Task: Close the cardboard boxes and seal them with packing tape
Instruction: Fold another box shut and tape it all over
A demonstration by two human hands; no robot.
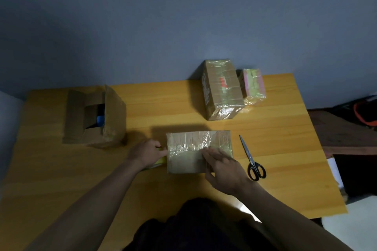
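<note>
A closed cardboard box [189, 144] lies flat in front of me on the wooden table [163, 108], its top covered with shiny clear tape. At the box's left edge my left hand [145, 154] holds something yellow-green, likely the tape roll [160, 161], mostly hidden beneath it. My right hand [222, 171] lies on the box's near right part, fingers pressed flat on the tape. An open cardboard box [95, 117] with raised flaps and a blue item inside stands at the left.
Black-handled scissors [252, 159] lie just right of the box. Two taped boxes stand at the back: a larger brown one [221, 88] and a smaller pink-green one [253, 85]. A dark bench [342, 134] borders the table's right side.
</note>
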